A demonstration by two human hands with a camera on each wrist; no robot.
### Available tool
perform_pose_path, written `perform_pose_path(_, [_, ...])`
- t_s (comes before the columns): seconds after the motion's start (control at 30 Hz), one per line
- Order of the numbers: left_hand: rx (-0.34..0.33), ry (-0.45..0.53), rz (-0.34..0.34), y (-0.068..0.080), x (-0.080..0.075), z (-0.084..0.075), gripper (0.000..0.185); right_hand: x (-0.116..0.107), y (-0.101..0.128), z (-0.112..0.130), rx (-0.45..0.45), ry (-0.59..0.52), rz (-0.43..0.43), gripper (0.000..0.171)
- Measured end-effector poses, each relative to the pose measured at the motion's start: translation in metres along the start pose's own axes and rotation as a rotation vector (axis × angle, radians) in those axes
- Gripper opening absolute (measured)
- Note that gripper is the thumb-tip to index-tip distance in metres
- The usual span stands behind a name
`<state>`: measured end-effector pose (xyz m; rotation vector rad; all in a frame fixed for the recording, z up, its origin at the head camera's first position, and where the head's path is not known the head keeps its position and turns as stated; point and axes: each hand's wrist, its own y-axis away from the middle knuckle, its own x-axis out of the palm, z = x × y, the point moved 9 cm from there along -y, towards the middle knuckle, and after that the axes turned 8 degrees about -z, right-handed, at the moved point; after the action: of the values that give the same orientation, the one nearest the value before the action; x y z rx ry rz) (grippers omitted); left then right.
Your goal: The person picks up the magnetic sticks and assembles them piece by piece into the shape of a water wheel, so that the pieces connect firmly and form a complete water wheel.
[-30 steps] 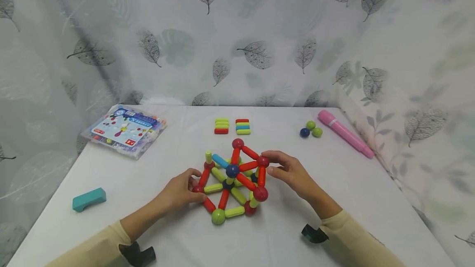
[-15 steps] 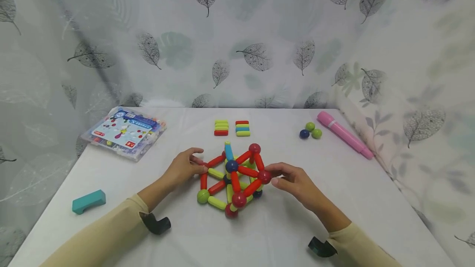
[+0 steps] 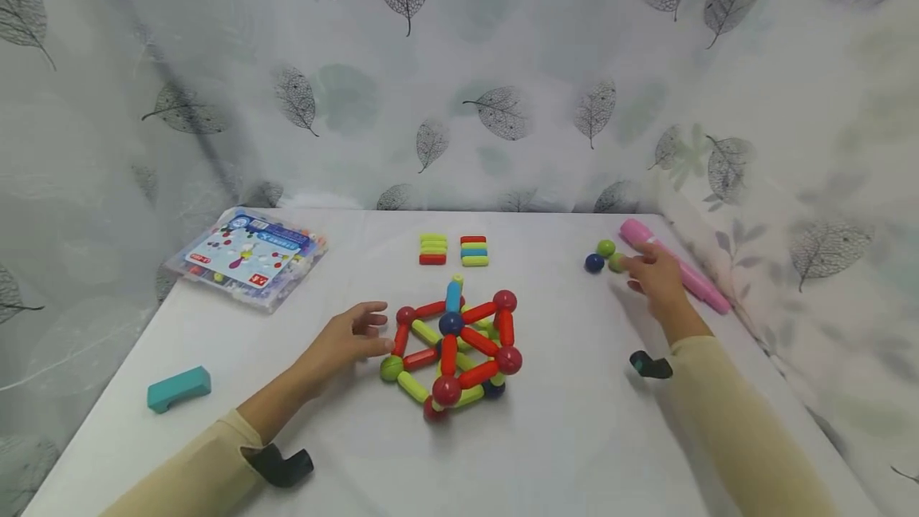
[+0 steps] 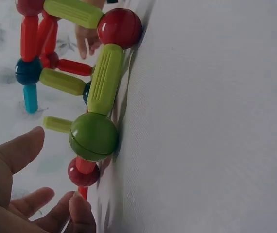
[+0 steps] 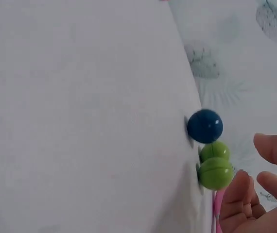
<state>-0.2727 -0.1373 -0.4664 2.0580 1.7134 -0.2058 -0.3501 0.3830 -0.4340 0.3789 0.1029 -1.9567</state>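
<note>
A model of magnetic rods and balls (image 3: 448,353), in red, yellow-green and blue, stands on the white table. My left hand (image 3: 345,349) is beside its left side, fingers loosely bent and holding nothing. In the left wrist view the thumb is apart from the model's green corner ball (image 4: 94,137); whether a lower fingertip touches a red rod, I cannot tell. At the back right my right hand (image 3: 656,282) reaches over a loose green ball (image 5: 216,173), thumb and fingers spread. Another green ball (image 3: 606,248) and a dark blue ball (image 3: 593,263) lie against it or close by.
Two short stacks of loose rods, a left one (image 3: 433,250) and a right one (image 3: 474,251), lie behind the model. A pink marker-shaped tube (image 3: 682,270) is beside my right hand. The clear parts box (image 3: 247,258) sits back left, a teal block (image 3: 179,388) front left.
My right hand has left the model and moved right and back to the loose balls. The model was turned between the two earlier frames. My left hand has come slightly away from it.
</note>
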Motion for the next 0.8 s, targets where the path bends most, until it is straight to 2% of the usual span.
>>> perform_pose_path(0.07, [0.008, 0.016, 0.032, 0.008, 0.0, 0.002, 0.076, -0.007, -0.018, -0.01, 0.05, 0.083, 0.006, 0.07])
perform_pose_path(0.17, [0.02, 0.028, 0.057, 0.015, 0.001, 0.004, 0.077, -0.008, -0.032, -0.021, 0.087, 0.155, 0.034, 0.075])
perform_pose_path(0.33, [0.048, -0.019, 0.064, 0.016, 0.006, 0.005, 0.08, -0.002, -0.041, -0.031, 0.083, 0.234, 0.037, 0.073])
perform_pose_path(0.47, [0.09, -0.082, 0.073, 0.015, 0.012, 0.002, 0.083, -0.002, -0.047, -0.037, 0.069, 0.25, 0.043, 0.066])
perform_pose_path(0.67, [0.118, -0.181, 0.075, 0.016, 0.018, -0.003, 0.089, -0.005, -0.046, -0.037, 0.075, 0.2, -0.024, 0.062])
perform_pose_path(0.73, [0.119, -0.208, 0.079, 0.015, 0.019, -0.003, 0.09, -0.005, -0.039, -0.031, 0.074, 0.136, -0.051, 0.061])
perform_pose_path(0.8, [0.119, -0.239, 0.077, 0.014, 0.019, -0.003, 0.089, 0.001, -0.029, -0.022, 0.069, 0.017, -0.05, 0.056])
